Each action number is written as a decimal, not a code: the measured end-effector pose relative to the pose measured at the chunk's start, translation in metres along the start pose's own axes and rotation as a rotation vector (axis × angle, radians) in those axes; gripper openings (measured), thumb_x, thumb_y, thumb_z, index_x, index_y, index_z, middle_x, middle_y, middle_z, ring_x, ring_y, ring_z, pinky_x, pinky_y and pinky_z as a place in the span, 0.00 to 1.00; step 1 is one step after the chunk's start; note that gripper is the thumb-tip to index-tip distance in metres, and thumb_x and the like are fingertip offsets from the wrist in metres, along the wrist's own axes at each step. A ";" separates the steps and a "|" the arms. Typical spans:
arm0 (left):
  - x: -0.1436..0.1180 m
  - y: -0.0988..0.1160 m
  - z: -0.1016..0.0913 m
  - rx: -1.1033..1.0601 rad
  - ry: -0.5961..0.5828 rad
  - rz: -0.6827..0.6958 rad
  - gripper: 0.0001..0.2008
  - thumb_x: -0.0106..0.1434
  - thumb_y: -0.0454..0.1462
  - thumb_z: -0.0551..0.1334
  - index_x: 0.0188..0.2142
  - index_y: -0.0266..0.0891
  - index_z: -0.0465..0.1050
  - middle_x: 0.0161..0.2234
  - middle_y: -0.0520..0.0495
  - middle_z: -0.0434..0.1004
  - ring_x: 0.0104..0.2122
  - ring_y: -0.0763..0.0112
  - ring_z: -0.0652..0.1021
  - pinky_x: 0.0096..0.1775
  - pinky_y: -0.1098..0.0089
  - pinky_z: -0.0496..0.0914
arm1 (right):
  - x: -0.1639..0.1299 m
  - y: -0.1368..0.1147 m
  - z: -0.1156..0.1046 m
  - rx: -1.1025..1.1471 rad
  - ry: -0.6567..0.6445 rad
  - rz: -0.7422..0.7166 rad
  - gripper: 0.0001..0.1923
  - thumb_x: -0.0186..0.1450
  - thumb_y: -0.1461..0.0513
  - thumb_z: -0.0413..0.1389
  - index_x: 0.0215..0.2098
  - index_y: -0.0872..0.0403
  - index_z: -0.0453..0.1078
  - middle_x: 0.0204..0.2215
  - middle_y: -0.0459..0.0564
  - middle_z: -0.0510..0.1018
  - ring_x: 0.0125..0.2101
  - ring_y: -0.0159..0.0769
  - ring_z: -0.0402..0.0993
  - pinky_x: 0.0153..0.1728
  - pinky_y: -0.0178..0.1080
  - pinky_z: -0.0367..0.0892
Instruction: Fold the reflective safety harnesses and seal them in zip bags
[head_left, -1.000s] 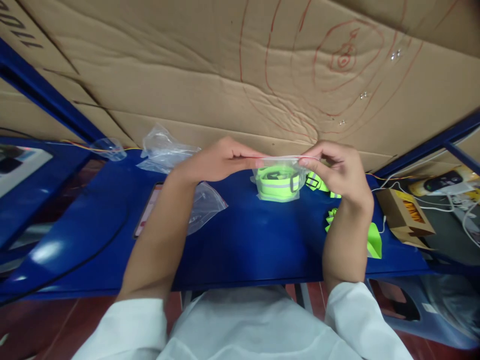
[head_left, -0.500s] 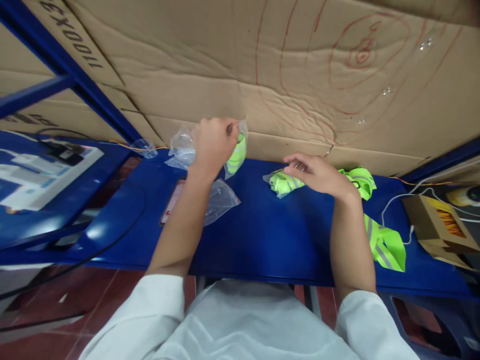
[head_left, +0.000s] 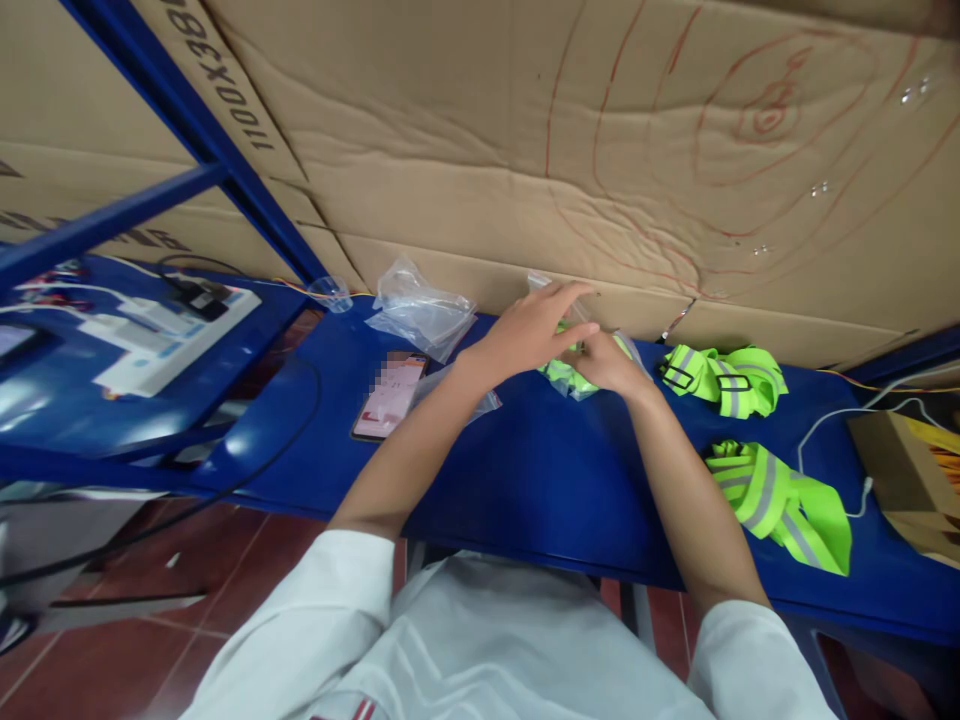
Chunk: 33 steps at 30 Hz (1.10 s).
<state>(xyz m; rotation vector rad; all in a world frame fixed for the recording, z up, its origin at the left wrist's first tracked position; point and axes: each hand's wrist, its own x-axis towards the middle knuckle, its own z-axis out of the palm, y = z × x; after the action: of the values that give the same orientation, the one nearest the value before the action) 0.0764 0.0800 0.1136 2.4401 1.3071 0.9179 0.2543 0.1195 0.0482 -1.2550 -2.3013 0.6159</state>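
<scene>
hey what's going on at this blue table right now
A person in white sleeves has both hands together at the back of the blue table. The left hand and right hand are on a clear bag with a neon green reflective band inside. Two more loose bands lie to the right; empty clear bags and a phone lie left.

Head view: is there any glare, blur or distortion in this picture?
Head view: soft glare patches on the blue table at the left; the phone screen is pixelated; the left hand and right hand look slightly soft over the bagged green band; the blue frame lines lean, suggesting wide-angle distortion.
</scene>
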 end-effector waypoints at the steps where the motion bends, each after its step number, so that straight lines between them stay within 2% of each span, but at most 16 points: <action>1: -0.003 0.000 -0.008 0.014 -0.032 0.010 0.27 0.74 0.44 0.61 0.69 0.38 0.65 0.61 0.37 0.77 0.52 0.58 0.81 0.56 0.59 0.72 | 0.000 0.001 -0.002 0.018 0.005 -0.010 0.18 0.68 0.57 0.59 0.54 0.56 0.77 0.46 0.55 0.85 0.47 0.49 0.82 0.50 0.45 0.74; 5: -0.023 -0.001 -0.035 0.172 -0.116 -0.102 0.27 0.76 0.44 0.58 0.71 0.40 0.63 0.58 0.37 0.80 0.55 0.54 0.81 0.58 0.58 0.71 | -0.001 0.001 -0.004 0.039 0.023 0.011 0.24 0.67 0.56 0.62 0.59 0.56 0.73 0.50 0.55 0.84 0.48 0.49 0.81 0.52 0.46 0.73; 7: -0.044 -0.004 -0.040 0.327 -0.219 -0.191 0.26 0.76 0.45 0.58 0.69 0.39 0.65 0.58 0.35 0.79 0.57 0.49 0.79 0.60 0.53 0.71 | -0.001 0.000 -0.002 0.030 0.021 0.022 0.25 0.68 0.55 0.61 0.61 0.55 0.72 0.53 0.56 0.84 0.50 0.49 0.81 0.54 0.47 0.72; 10: -0.091 -0.015 -0.035 0.494 -0.385 -0.272 0.28 0.75 0.47 0.59 0.69 0.37 0.66 0.64 0.31 0.73 0.64 0.42 0.73 0.64 0.46 0.68 | -0.002 -0.001 0.000 0.000 0.013 0.033 0.24 0.69 0.55 0.60 0.60 0.55 0.72 0.54 0.57 0.83 0.52 0.52 0.80 0.56 0.49 0.72; 11: -0.107 -0.019 -0.031 0.473 -0.394 -0.270 0.30 0.76 0.49 0.58 0.70 0.38 0.63 0.67 0.31 0.69 0.67 0.43 0.71 0.65 0.47 0.67 | -0.002 -0.001 0.001 -0.008 0.008 0.034 0.25 0.69 0.54 0.60 0.61 0.55 0.72 0.55 0.57 0.83 0.53 0.53 0.80 0.57 0.50 0.72; 13: -0.137 -0.025 -0.022 0.453 -0.319 -0.323 0.32 0.77 0.50 0.56 0.73 0.37 0.57 0.71 0.29 0.62 0.70 0.46 0.68 0.67 0.50 0.66 | -0.002 -0.001 0.001 -0.016 -0.007 0.036 0.27 0.69 0.54 0.60 0.63 0.55 0.70 0.56 0.59 0.82 0.54 0.55 0.80 0.57 0.51 0.72; 16: -0.164 -0.024 -0.006 0.496 -0.352 -0.362 0.33 0.74 0.48 0.61 0.73 0.40 0.58 0.71 0.30 0.64 0.67 0.43 0.72 0.63 0.48 0.70 | -0.002 0.000 0.002 -0.025 -0.021 0.039 0.28 0.70 0.54 0.60 0.65 0.57 0.69 0.56 0.60 0.82 0.54 0.57 0.81 0.56 0.53 0.72; 18: -0.169 -0.017 0.004 0.497 -0.372 -0.317 0.30 0.74 0.42 0.62 0.72 0.42 0.60 0.67 0.34 0.69 0.62 0.46 0.76 0.60 0.50 0.73 | -0.002 0.000 0.002 -0.025 -0.018 0.032 0.27 0.70 0.54 0.60 0.64 0.56 0.70 0.57 0.60 0.82 0.54 0.57 0.81 0.57 0.53 0.72; 20: -0.168 -0.008 0.014 0.471 -0.311 -0.307 0.26 0.74 0.40 0.60 0.70 0.42 0.63 0.63 0.36 0.74 0.58 0.49 0.78 0.57 0.53 0.75 | -0.002 -0.001 0.002 -0.018 -0.011 0.019 0.26 0.70 0.55 0.60 0.64 0.55 0.70 0.58 0.59 0.81 0.54 0.56 0.80 0.57 0.52 0.72; 24: -0.167 0.011 0.032 0.387 -0.179 -0.380 0.24 0.76 0.45 0.57 0.67 0.41 0.65 0.62 0.36 0.75 0.55 0.51 0.80 0.53 0.56 0.78 | -0.004 -0.013 0.010 -0.096 0.051 0.080 0.28 0.71 0.55 0.59 0.65 0.58 0.68 0.54 0.63 0.82 0.53 0.57 0.81 0.55 0.51 0.73; 27: -0.174 0.021 0.042 0.373 -0.218 -0.390 0.24 0.76 0.47 0.57 0.66 0.42 0.66 0.63 0.34 0.74 0.56 0.49 0.80 0.53 0.53 0.78 | -0.003 -0.034 0.028 -0.234 0.160 0.172 0.30 0.74 0.57 0.54 0.69 0.63 0.63 0.58 0.70 0.78 0.53 0.60 0.80 0.53 0.51 0.74; 29: -0.181 0.025 0.048 0.365 -0.264 -0.377 0.24 0.76 0.47 0.58 0.67 0.42 0.67 0.64 0.34 0.74 0.57 0.48 0.79 0.53 0.52 0.77 | 0.001 -0.051 0.043 -0.307 0.202 0.178 0.31 0.75 0.57 0.51 0.71 0.64 0.58 0.62 0.71 0.73 0.55 0.59 0.78 0.51 0.50 0.75; 33: -0.191 0.025 0.057 0.385 -0.275 -0.359 0.24 0.75 0.46 0.60 0.67 0.41 0.69 0.63 0.35 0.74 0.59 0.47 0.77 0.55 0.49 0.76 | 0.022 -0.081 0.069 -0.392 0.153 0.169 0.27 0.76 0.59 0.50 0.70 0.61 0.57 0.63 0.68 0.68 0.55 0.51 0.78 0.48 0.44 0.77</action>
<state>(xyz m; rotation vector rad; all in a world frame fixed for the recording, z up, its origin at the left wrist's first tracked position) 0.0504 -0.0843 0.0004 2.3535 1.8617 0.2475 0.1510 0.0874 0.0434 -1.6243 -2.2698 0.1112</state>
